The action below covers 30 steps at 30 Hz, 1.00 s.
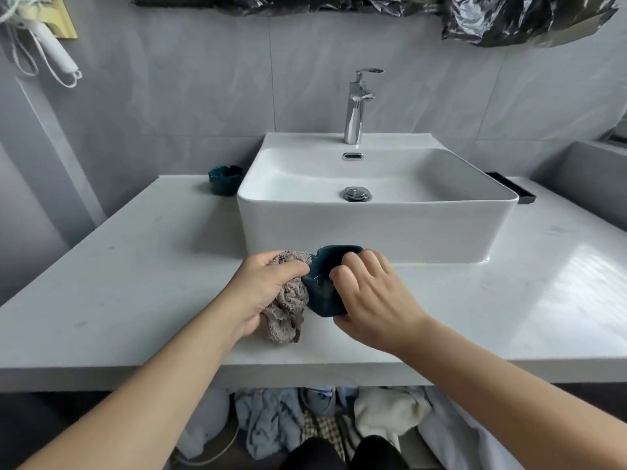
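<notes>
Looking down from the head camera at a white desk [135,266]. Gripping a crumpled grey-brown cloth [286,307] in the left hand [268,286], fingers curled round it, thumb tip against the rim of a dark teal ashtray [322,286]. Holding that ashtray tilted in the right hand [369,300], fingers bent over its far edge, thumb at the near side. Close in front of the white sink [373,228], with the cloth touching its left side; resting on the desk or lifted off it, cannot tell. Further back, left of the sink, a 2nd ashtray [225,179] on the desk. Behind the basin, a chrome tap [356,106]. Beyond the sink's right side, a black tray [512,188]. Under the desk, a heap of clothes [305,418].
</notes>
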Each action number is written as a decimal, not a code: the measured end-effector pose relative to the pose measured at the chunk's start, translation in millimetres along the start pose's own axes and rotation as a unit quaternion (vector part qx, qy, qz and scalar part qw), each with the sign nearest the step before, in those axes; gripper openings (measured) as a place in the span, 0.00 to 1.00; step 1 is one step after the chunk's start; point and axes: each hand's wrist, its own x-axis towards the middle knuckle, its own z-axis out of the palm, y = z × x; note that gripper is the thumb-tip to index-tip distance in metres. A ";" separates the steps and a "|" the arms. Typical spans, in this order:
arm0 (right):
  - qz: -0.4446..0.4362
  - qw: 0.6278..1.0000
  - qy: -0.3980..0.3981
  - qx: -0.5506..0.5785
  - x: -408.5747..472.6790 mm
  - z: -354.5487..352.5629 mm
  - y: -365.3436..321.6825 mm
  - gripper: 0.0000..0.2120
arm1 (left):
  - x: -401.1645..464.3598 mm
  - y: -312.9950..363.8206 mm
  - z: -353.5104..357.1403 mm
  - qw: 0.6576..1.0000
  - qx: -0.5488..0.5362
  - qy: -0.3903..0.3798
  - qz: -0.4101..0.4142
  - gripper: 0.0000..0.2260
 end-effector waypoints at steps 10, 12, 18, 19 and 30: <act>0.019 0.998 -0.047 0.025 14.6 31.0 -22.5 0.20 | 29.6 -11.7 -25.9 0.998 0.054 -0.017 0.019 0.16; 0.030 0.998 -0.044 0.028 15.1 34.3 -23.4 0.18 | 34.5 -10.6 -29.4 0.997 0.071 -0.027 0.022 0.14; 0.046 0.994 -0.079 0.056 19.9 36.6 -30.2 0.18 | 50.1 -11.7 -32.9 0.994 0.092 -0.034 0.052 0.10; 0.037 0.994 -0.087 0.052 19.1 37.4 -31.9 0.17 | 52.7 -12.6 -34.1 0.994 0.093 -0.033 0.054 0.10; 0.060 0.988 -0.124 0.072 29.6 45.2 -38.2 0.15 | 63.5 -25.3 -36.6 0.977 0.176 0.051 0.105 0.14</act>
